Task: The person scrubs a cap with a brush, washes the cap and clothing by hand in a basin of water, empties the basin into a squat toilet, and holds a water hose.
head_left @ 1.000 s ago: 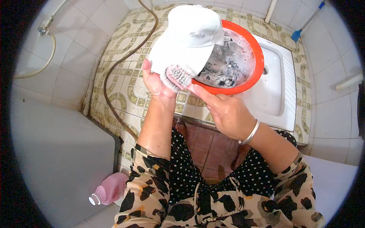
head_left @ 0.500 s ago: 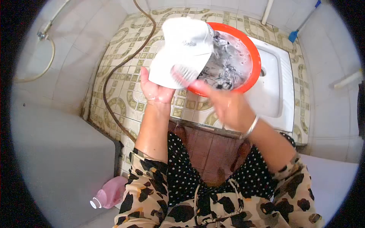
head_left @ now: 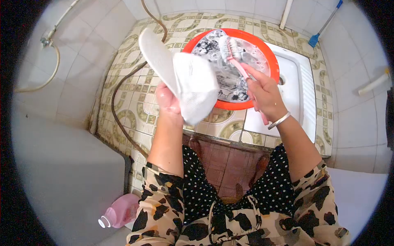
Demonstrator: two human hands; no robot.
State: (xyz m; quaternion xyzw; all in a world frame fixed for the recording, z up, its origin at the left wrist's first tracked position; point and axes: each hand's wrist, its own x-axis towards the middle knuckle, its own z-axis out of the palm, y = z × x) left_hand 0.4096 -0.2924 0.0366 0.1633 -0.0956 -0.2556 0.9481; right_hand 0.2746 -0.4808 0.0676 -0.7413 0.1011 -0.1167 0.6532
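My left hand is closed on a white baseball cap, which is tilted with its brim pointing up and left. Its fingers are partly hidden behind the cap. In my right hand is a pink-handled scrub brush, its bristle head over the red basin. Whether the bristles touch the water I cannot tell. Black-and-white patterned cloth lies in the foamy water in the basin. The cap hangs in front of the basin's left side, apart from the brush.
The basin stands partly over a white squat toilet on a tiled floor. A brown hose curves along the left. A pink bottle lies at lower left; a blue-headed brush leans on the back wall.
The cap has turned over in my left hand, its brim swinging from the bottom to the upper left. My right hand has carried the brush away from the cap, up over the basin.
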